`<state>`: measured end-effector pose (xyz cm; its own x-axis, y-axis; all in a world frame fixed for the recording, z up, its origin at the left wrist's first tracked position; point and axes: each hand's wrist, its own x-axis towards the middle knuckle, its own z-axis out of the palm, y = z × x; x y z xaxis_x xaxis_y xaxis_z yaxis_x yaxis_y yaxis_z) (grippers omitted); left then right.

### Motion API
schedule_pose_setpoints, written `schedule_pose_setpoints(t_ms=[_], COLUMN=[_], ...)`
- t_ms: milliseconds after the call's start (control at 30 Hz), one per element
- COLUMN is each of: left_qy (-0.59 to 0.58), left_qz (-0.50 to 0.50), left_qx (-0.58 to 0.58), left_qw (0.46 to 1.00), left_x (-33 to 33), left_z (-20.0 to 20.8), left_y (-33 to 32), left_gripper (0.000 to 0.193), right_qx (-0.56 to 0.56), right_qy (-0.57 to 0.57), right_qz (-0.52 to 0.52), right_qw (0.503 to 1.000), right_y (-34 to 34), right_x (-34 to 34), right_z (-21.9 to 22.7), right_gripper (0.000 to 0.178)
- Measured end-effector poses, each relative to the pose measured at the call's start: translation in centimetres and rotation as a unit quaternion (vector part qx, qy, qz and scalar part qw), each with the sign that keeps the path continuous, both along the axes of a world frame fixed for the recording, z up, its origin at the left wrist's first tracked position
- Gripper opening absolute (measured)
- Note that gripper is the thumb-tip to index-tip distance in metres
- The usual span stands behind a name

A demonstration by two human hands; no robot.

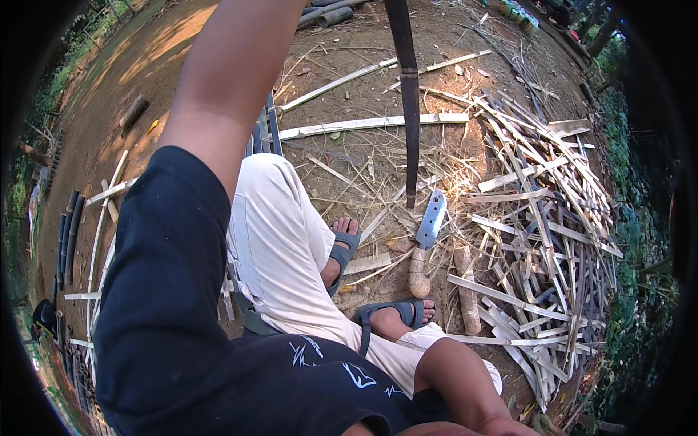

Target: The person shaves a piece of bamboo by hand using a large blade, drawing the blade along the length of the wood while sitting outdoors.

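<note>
My left arm (218,94) rises from the lower left and leaves the picture at the top, so that hand is hidden. A long dark bamboo strip (409,109) hangs straight down from the top edge, its tip just above the ground. Below the tip a big knife (425,243) with a pale wooden handle lies on the dirt, by my sandalled feet (396,312). My right forearm (465,385) runs to the lower edge and the hand is cut off there. I sit with knees bent, in light trousers.
A thick heap of split bamboo slats (545,218) covers the ground on the right. A short wooden billet (467,291) lies beside the knife. Long pale slats (371,125) lie ahead, dark strips (67,240) at the left, a log (133,112) farther off.
</note>
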<state>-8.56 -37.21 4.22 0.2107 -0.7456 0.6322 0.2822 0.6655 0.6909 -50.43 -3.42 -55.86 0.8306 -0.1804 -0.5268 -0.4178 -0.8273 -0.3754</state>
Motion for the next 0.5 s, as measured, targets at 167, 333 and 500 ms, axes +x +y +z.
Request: schedule_pose_setpoints(t_ms=[167, 333, 500], left_qy=[-0.02, -0.013, 0.01], left_qz=[-0.032, -0.032, -0.041], left_qx=[-0.007, -0.001, 0.013], left_qw=[0.999, 0.999, 0.999], left_x=[0.4, 0.6, 0.0], left_z=[0.4, 0.1, 0.1], left_y=[-0.8, -1.6, -0.9], left_gripper=[0.051, 0.052, 0.054], right_qx=[0.018, 0.012, 0.017], right_qy=[0.047, 0.056, 0.083], right_qz=[-0.014, -0.023, 0.018], right_qw=[0.999, 0.998, 0.996], right_y=[-0.1, 0.1, -0.3], right_x=[-0.3, 0.0, 0.7], right_z=[-1.4, -0.7, 1.7], right_gripper=[0.019, 0.019, 0.017])
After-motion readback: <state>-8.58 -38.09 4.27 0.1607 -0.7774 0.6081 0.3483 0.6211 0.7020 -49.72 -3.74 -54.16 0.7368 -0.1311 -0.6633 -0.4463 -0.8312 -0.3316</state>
